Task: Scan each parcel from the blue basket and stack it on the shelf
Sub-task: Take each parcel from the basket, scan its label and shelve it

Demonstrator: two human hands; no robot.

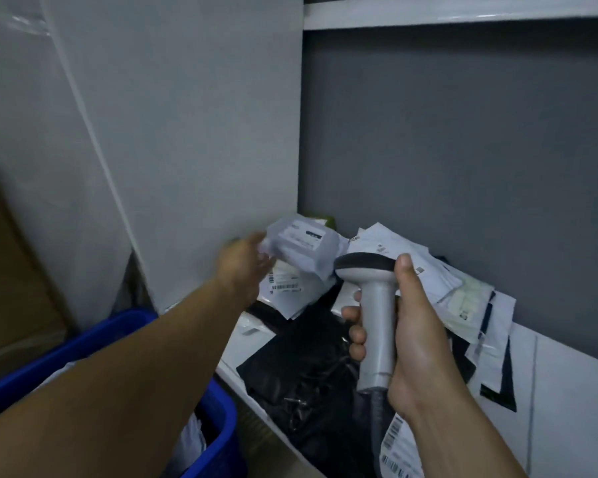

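My left hand (244, 262) reaches out over the shelf (567, 374) and touches the near end of a small white parcel (301, 246) with a printed label; the hand is blurred, so its grip is unclear. The parcel hovers above a heap of white and black mailers (439, 281) lying on the shelf. My right hand (411, 336) grips the grey handle of a barcode scanner (373, 305), head up, close to the parcel. The blue basket (218, 429) stands at the lower left with white parcels inside.
A large black bag (308, 360) lies at the shelf's front edge. A white side panel (187, 132) walls the shelf on the left, a grey back wall (463, 150) lies behind, and another shelf board (463, 12) runs above. Cardboard (11, 270) stands at far left.
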